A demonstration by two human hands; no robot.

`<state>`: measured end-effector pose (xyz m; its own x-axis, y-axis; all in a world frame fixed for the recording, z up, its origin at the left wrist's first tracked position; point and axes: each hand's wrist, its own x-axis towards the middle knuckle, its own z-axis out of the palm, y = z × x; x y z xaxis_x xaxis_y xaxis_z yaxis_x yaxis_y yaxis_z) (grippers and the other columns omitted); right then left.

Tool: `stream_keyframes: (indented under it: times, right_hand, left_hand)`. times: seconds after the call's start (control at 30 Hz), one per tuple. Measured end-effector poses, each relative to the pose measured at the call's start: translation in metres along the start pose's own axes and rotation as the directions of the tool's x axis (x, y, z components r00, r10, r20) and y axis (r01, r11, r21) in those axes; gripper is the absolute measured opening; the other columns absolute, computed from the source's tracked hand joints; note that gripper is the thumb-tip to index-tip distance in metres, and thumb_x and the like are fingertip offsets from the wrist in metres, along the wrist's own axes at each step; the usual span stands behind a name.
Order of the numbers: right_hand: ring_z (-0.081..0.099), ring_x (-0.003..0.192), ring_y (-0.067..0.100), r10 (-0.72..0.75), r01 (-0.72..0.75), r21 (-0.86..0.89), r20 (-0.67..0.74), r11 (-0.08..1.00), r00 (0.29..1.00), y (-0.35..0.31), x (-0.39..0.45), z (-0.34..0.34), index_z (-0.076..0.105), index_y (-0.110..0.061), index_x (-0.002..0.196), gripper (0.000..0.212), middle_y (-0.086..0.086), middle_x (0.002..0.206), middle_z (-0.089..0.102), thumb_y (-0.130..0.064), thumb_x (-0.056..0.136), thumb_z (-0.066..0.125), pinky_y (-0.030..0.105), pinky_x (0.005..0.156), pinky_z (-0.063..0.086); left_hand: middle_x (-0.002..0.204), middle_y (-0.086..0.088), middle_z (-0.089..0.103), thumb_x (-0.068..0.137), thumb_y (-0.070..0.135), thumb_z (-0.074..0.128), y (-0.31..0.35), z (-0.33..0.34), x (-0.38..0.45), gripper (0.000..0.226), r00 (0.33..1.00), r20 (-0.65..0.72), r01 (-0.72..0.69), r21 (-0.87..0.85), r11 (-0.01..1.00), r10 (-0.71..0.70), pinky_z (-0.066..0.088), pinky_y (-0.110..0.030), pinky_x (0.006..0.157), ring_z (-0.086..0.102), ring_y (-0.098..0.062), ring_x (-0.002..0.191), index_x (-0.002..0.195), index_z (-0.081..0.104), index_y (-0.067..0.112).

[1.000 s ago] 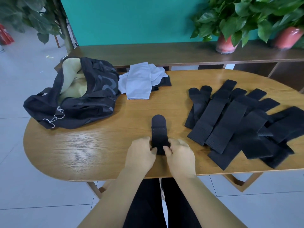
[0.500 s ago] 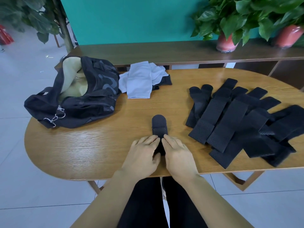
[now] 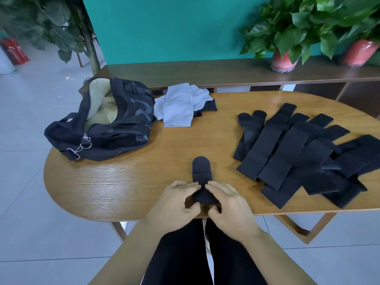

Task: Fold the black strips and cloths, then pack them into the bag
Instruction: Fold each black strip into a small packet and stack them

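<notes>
fingers (image 3: 193,187) of the left hand (image 3: 174,206) curl over the near end of a black strip (image 3: 202,175), thumb tucked under its edge, while the fingers of the right hand (image 3: 228,208) pinch the same end from the other side; both hands grip the strip close together at the front edge of the oval wooden desk (image 3: 123,182). the strip is narrow, matte black fabric with a rounded far tip and a stitched seam across it just below that tip; its far part lies flat on the desk and points away from the person, and the near part is bunched and lifted slightly between the hands.

to the right, well apart from the hands, a pile of black strips (image 3: 298,153) lies fanned out and overlapping on the desk, some with rounded ends, some with squared, finely perforated ends. at the far left of the desk sits an open black bag (image 3: 115,128) with a pale lining and metal clips on its near side. just beside the bag, pale blue-white cloths (image 3: 178,108) lie loosely stacked on top of a black cloth (image 3: 209,105) that peeks out at the right.
</notes>
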<state>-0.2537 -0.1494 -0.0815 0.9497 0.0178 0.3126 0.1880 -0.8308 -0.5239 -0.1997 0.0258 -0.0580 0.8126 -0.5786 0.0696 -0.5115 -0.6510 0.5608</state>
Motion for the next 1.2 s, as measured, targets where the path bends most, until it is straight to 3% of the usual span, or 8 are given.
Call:
stream_keyframes:
  times: [0.1,0.27,0.33,0.5,0.63,0.73,0.97,1.2]
  right_hand:
    - [0.046,0.123,0.007,0.037,-0.039,0.058,0.036,0.998,0.999,0.001,0.002,-0.004,0.06,-0.013,0.129,0.055,-0.005,0.13,0.059,-0.002,0.075,0.059,0.004,0.098,0.025]
    - [0.052,0.112,0.007,0.087,-0.088,0.093,0.008,0.992,0.996,0.002,0.008,0.001,0.067,-0.014,0.118,0.043,-0.007,0.117,0.065,0.002,0.077,0.065,-0.004,0.089,0.024]
    - [0.053,0.106,0.007,0.116,-0.114,0.123,-0.01,0.986,0.993,0.0,0.013,0.001,0.067,-0.016,0.116,0.038,-0.009,0.106,0.063,0.0,0.08,0.067,-0.003,0.084,0.029]
    - [0.056,0.083,0.009,0.246,-0.23,0.183,-0.067,0.956,0.967,-0.001,0.032,0.005,0.066,-0.021,0.111,0.021,-0.005,0.089,0.062,-0.019,0.09,0.064,0.015,0.072,0.044]
    - [0.057,0.073,0.017,0.29,-0.272,0.145,-0.12,0.951,0.95,-0.002,0.047,0.014,0.064,-0.01,0.086,0.012,-0.001,0.077,0.062,-0.021,0.09,0.065,0.037,0.065,0.05]
    - [0.057,0.075,0.019,0.32,-0.309,0.099,-0.118,0.946,0.94,-0.003,0.056,0.016,0.067,-0.008,0.092,0.016,0.003,0.081,0.063,-0.024,0.092,0.062,0.037,0.066,0.049]
    - [0.061,0.082,0.019,0.473,-0.473,0.017,-0.042,0.881,0.88,-0.003,0.071,0.017,0.066,-0.018,0.1,0.026,-0.002,0.087,0.068,-0.039,0.096,0.052,0.035,0.072,0.052]
    - [0.06,0.079,0.022,0.47,-0.472,-0.066,-0.039,0.879,0.882,-0.004,0.077,0.015,0.046,-0.023,0.109,0.019,-0.003,0.092,0.061,-0.037,0.097,0.051,0.033,0.065,0.048]
  left_hand:
    - [0.12,0.029,0.044,0.092,0.028,0.058,0.003,-0.002,-0.005,0.05,0.999,-0.003,0.051,-0.068,0.996,-0.051,0.023,-0.002,0.1,0.033,0.008,0.12,0.141,0.048,0.028]
    - [0.112,0.027,0.04,0.088,0.026,0.063,0.004,-0.003,-0.008,0.052,0.992,0.014,0.123,-0.114,0.986,-0.122,0.032,-0.009,0.1,0.04,0.009,0.114,0.137,0.048,0.038]
    - [0.105,0.024,0.045,0.091,0.023,0.061,0.002,0.001,-0.003,0.04,0.99,-0.054,0.125,-0.128,0.984,-0.133,0.035,-0.005,0.09,0.045,0.01,0.104,0.128,0.055,0.038]
    - [0.069,0.011,0.057,0.096,0.022,0.058,0.002,0.008,0.016,0.006,0.952,-0.21,0.189,-0.17,0.967,-0.223,0.038,-0.016,0.056,0.054,-0.008,0.063,0.093,0.061,0.026]
    - [0.072,0.0,0.066,0.095,0.021,0.057,-0.003,0.008,0.031,0.013,0.926,-0.193,0.273,-0.25,0.929,-0.324,0.049,-0.028,0.063,0.064,-0.016,0.07,0.085,0.064,0.017]
    - [0.068,-0.005,0.065,0.096,0.022,0.057,-0.007,0.006,0.041,0.026,0.909,-0.148,0.341,-0.275,0.899,-0.391,0.044,-0.025,0.056,0.066,-0.023,0.068,0.072,0.058,0.013]
    - [0.075,-0.001,0.067,0.096,0.034,0.055,-0.012,0.005,0.057,0.021,0.874,-0.093,0.438,-0.27,0.857,-0.476,0.056,-0.045,0.07,0.068,-0.021,0.068,0.079,0.059,0.023]
    - [0.078,0.005,0.064,0.092,0.039,0.059,-0.007,0.006,0.064,0.016,0.848,-0.176,0.476,-0.161,0.864,-0.5,0.056,-0.036,0.068,0.064,-0.014,0.069,0.096,0.054,0.024]
